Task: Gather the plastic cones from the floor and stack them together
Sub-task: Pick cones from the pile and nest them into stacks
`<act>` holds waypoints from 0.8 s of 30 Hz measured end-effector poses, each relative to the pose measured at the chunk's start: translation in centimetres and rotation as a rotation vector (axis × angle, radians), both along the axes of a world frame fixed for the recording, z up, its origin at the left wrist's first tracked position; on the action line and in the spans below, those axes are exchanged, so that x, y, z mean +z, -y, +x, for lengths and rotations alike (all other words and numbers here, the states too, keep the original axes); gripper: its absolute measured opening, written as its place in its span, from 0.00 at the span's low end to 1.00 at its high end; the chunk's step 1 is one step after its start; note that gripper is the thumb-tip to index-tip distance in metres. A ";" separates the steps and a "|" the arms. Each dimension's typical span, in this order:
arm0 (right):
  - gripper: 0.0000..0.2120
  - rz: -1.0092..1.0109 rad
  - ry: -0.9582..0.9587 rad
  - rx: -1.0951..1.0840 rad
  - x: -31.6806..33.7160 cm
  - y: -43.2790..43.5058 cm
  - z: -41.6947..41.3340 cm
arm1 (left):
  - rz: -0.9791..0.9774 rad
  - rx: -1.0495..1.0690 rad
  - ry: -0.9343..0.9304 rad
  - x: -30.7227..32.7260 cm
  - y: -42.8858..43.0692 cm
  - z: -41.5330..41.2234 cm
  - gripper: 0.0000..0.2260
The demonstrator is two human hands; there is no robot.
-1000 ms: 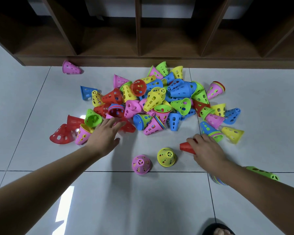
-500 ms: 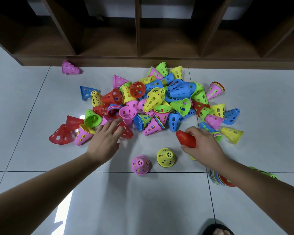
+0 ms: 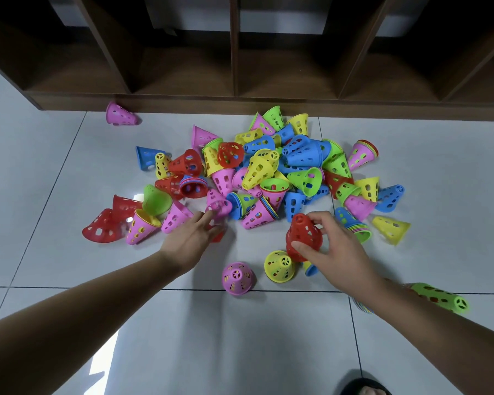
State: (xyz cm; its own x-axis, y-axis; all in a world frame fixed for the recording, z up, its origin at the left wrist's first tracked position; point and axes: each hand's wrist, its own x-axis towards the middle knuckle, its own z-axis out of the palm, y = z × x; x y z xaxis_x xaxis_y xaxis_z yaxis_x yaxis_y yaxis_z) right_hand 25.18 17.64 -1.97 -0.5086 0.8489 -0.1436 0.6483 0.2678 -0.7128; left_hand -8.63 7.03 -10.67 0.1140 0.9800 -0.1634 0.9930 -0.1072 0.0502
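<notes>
Cones [image 3: 261, 169] lay mostly in one tangled heap on the floor [image 3: 54, 181], just in front of the shelf unit [image 3: 234, 81]. One stray pink cone [image 3: 120, 115] sat well apart to the left, beside the shelf's base. The right hand [image 3: 337, 252] grasped a red cone [image 3: 303, 235] by its side, thumb low and fingers curled over the top. It held the cone just above and beside a yellow cone [image 3: 280, 266] that stood narrow end up. The left hand [image 3: 191, 240] gripped nothing. Its fingers were stretched out, fingertips [image 3: 207, 215] at the rim of a blurred pink cone [image 3: 217, 202] on the heap's near edge (whether they quite touched it, I could not tell).

Several slips seemed likely. The red cone was pinched on sloping, perforated plastic, so a loose grip might have let it twist or drop. Brought down off-centre, it could have tipped the yellow cone or sent it skidding on the smooth tile, perhaps into the upright pink cone [image 3: 237, 279] nearby. A poke from straight fingers would probably have pushed the blurred pink cone deeper into the heap and set its neighbours rolling. The right forearm passed over one end of a green stack [image 3: 439, 297] lying on its side, and a careless sweep could have scattered it. The stray pink cone might also have been overlooked.
</notes>
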 end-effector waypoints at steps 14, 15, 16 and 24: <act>0.26 -0.061 0.077 0.099 -1.9 4.0 -0.3 | 0.196 0.356 0.660 6.3 4.1 5.5 0.21; 0.26 -0.044 0.102 0.113 -2.3 4.1 -0.3 | 0.178 0.369 0.711 6.6 4.6 6.2 0.20; 0.25 -0.016 0.122 0.131 -2.6 4.2 -0.3 | 0.163 0.366 0.739 6.7 5.1 6.8 0.21; 0.27 0.222 0.269 0.211 -5.8 3.9 0.6 | 0.180 0.153 0.762 6.1 6.7 8.9 0.23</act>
